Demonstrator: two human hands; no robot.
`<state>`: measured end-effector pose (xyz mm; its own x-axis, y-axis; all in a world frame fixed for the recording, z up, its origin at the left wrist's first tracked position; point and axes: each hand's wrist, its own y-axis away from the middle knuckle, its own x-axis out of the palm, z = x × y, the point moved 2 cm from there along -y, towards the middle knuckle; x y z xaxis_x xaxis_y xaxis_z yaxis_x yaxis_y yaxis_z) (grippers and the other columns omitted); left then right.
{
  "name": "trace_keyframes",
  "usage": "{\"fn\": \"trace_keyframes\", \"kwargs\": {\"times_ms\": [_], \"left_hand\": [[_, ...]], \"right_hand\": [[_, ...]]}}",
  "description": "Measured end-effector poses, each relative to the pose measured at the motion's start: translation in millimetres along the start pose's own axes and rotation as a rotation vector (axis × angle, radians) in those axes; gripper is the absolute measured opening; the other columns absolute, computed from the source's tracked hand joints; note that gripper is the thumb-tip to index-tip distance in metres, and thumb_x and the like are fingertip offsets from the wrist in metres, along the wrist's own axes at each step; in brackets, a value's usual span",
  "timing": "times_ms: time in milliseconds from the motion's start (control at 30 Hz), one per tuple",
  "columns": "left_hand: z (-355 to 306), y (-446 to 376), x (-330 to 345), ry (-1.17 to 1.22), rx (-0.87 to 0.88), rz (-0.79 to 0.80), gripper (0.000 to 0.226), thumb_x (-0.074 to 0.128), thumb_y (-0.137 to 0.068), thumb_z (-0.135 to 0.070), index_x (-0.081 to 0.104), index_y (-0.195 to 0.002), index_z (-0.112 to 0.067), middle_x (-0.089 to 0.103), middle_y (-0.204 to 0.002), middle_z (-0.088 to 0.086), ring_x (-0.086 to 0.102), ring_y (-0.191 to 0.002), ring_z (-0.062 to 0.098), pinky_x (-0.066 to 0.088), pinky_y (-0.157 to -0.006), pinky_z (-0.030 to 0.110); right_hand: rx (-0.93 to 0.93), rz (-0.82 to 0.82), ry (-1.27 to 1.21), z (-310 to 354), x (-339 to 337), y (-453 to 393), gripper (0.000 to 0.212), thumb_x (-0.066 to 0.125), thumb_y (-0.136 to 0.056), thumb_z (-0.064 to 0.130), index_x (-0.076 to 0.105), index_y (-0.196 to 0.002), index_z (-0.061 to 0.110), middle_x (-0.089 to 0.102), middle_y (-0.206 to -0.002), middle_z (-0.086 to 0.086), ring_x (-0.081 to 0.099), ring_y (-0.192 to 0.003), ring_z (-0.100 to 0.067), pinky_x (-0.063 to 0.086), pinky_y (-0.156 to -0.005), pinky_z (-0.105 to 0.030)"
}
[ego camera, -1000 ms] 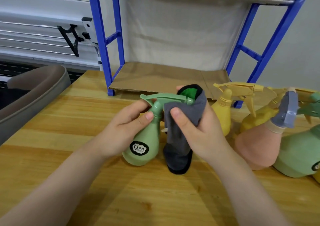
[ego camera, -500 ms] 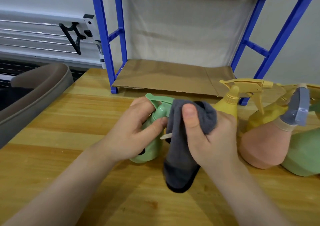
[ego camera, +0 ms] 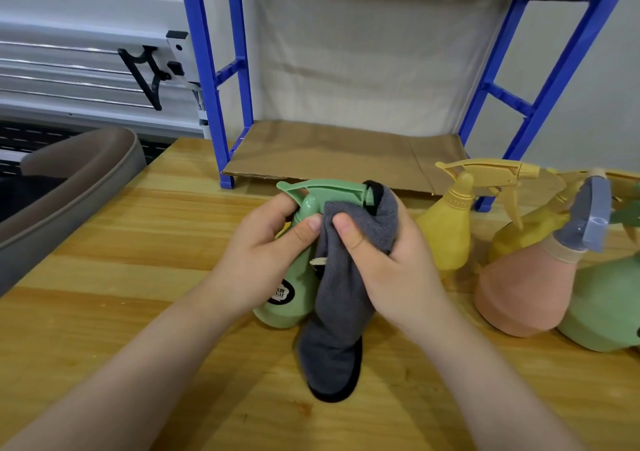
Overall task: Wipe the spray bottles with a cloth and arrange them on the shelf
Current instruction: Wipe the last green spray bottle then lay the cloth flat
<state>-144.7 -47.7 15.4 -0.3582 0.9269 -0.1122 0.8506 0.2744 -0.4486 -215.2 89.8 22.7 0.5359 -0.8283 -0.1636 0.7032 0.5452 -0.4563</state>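
While the left hand (ego camera: 266, 260) curls round the neck of the green spray bottle (ego camera: 294, 277), thumb pressed across the front just below the trigger head, the right hand (ego camera: 391, 260) pinches the grey cloth (ego camera: 336, 312) against that same neck, its thumb on the fabric and its fingers wrapped behind. The bottle stands on the wooden table (ego camera: 121, 312), tilted a little, with a black and white label showing low on its body beneath the left hand. The cloth covers the right end of the bottle's green spray head and hangs down the bottle's right side, its dark-edged lower end reaching the table nearer the person than the bottle's base.

Right of the green bottle and just past the right hand stands a yellow spray bottle (ego camera: 446, 229), upright, its trigger pointing right. Further right of it a pink bottle with a grey-blue spray head (ego camera: 519, 295) leans over, a second yellow bottle (ego camera: 519, 236) sits behind that, and another green bottle (ego camera: 602, 312) lies at the frame's edge, touching the pink one.

Beyond the green bottle the blue shelf frame (ego camera: 211, 87) rests on the table's far side, its lowest level lined with brown cardboard (ego camera: 329, 153). Far left of the bottle, off the table's edge, curves a grey chair back (ego camera: 69, 180).
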Motion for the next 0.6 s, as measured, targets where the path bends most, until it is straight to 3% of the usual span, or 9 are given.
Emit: {"fn": "trace_keyframes", "kwargs": {"times_ms": [100,200,300,400,467,533,600], "left_hand": [[2.1,1.0,1.5,0.089,-0.049,-0.014,0.031,0.060,-0.082,-0.037,0.065,-0.107,-0.019,0.072,-0.103,-0.006,0.066,-0.101,0.012,0.049,-0.085,0.025],[1.5,1.3,3.3,0.098,-0.041,-0.010,0.031,0.059,-0.083,-0.036,0.066,-0.109,-0.020,0.072,-0.106,-0.004,0.065,-0.104,0.014,0.049,-0.086,0.028],[0.8,1.2,3.9,0.074,-0.024,-0.004,0.030,0.058,-0.085,-0.035,0.065,-0.110,-0.020,0.071,-0.108,-0.004,0.065,-0.106,0.015,0.048,-0.087,0.028],[0.4,0.8,1.9,0.148,-0.022,-0.009,0.027,0.059,-0.085,-0.032,0.066,-0.107,-0.019,0.073,-0.104,-0.005,0.067,-0.102,0.012,0.050,-0.084,0.024],[-0.9,0.9,0.7,0.220,-0.017,-0.012,0.023,0.060,-0.086,-0.024,0.065,-0.107,-0.016,0.073,-0.102,-0.006,0.067,-0.098,0.009,0.050,-0.081,0.020],[0.4,1.7,0.3,0.296,-0.023,-0.007,0.020,0.060,-0.087,-0.013,0.066,-0.107,-0.011,0.074,-0.101,-0.004,0.068,-0.097,0.011,0.051,-0.080,0.020],[2.2,2.2,-0.3,0.359,-0.031,0.013,0.020,0.064,-0.085,-0.015,0.070,-0.103,-0.013,0.074,-0.102,-0.001,0.069,-0.096,0.014,0.052,-0.080,0.022]], "right_hand": [[-0.066,-0.045,0.235,2.1,-4.8,-0.1,0.023,0.057,-0.085,0.054,0.060,-0.101,0.037,0.069,-0.093,0.025,0.066,-0.092,-0.001,0.054,-0.080,-0.028],[-0.140,-0.133,0.477,6.2,-9.5,1.8,0.048,0.048,-0.086,0.063,0.069,-0.097,0.022,0.072,-0.081,0.008,0.068,-0.077,-0.014,0.055,-0.066,-0.038],[-0.156,-0.157,0.607,10.0,-15.3,1.6,0.057,0.044,-0.084,0.067,0.073,-0.083,0.018,0.070,-0.067,0.004,0.066,-0.064,-0.014,0.054,-0.056,-0.035],[0.083,-0.013,0.241,10.6,-11.8,-1.7,0.043,0.059,-0.080,0.068,0.072,-0.084,0.027,0.074,-0.075,0.008,0.069,-0.074,-0.006,0.055,-0.065,-0.027],[0.266,0.105,-0.088,13.0,-7.2,-2.0,0.033,0.067,-0.075,0.053,0.072,-0.085,0.023,0.074,-0.077,0.006,0.070,-0.076,-0.008,0.055,-0.069,-0.027],[0.350,0.204,-0.251,16.5,-8.8,-0.9,0.025,0.067,-0.074,0.038,0.073,-0.086,0.016,0.073,-0.076,0.001,0.069,-0.072,-0.011,0.056,-0.066,-0.026],[0.404,0.316,-0.354,20.7,-14.0,-1.0,0.017,0.073,-0.079,0.029,0.074,-0.087,0.014,0.073,-0.080,-0.006,0.069,-0.074,-0.016,0.057,-0.066,-0.027]]}}
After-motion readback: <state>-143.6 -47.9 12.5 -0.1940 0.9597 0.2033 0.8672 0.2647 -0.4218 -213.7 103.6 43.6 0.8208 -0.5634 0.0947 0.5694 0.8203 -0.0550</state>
